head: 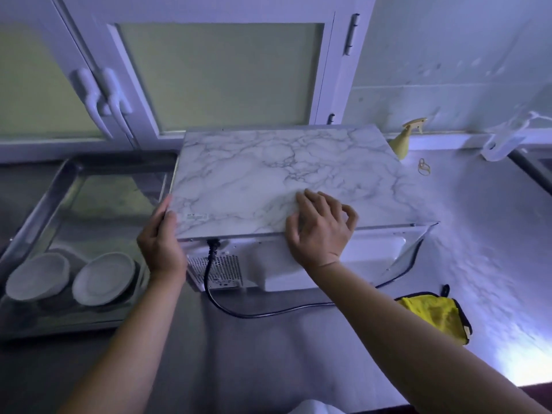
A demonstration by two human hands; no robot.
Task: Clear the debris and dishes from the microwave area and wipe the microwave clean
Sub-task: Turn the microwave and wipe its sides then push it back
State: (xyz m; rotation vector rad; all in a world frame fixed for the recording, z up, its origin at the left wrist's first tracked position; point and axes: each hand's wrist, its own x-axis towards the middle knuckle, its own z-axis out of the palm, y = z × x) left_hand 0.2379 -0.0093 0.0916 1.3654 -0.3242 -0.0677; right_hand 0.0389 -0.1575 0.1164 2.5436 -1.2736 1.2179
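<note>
The microwave [268, 162] sat on the steel counter [478, 234] below a frosted window [218, 76]. Its marble-patterned top faced up and its back panel was turned toward the person. The left hand [162, 237] gripped the near left corner of the microwave, with the thumb lying along the top edge and the fingers wrapped down the side. The right hand [321, 228] lay on the top close to the rear edge. Its forefinger reached forward, the other fingers were bent, and the thumb hung over the edge. A pale patch showed under those fingers (maybe a wipe, maybe only the marble pattern), so I could not tell whether that hand held anything.

A black cord [268, 313] came out of the back panel beside a vent grille [227, 264]. It dropped to the counter and curved off to the right, behind the right forearm.

A steel sink [44, 198] lay just left of the microwave. In its near end two white dishes [38, 276] leaned side by side, close together.

A yellow cloth [430, 313] with a dark border lay bunched on the counter to the right, near the right forearm and apart from the microwave. A yellow spray bottle [401, 143] stood upright at the back, just beside the microwave's far right corner. A few rubber bands [424, 168] lay on the counter close to the bottle.
</note>
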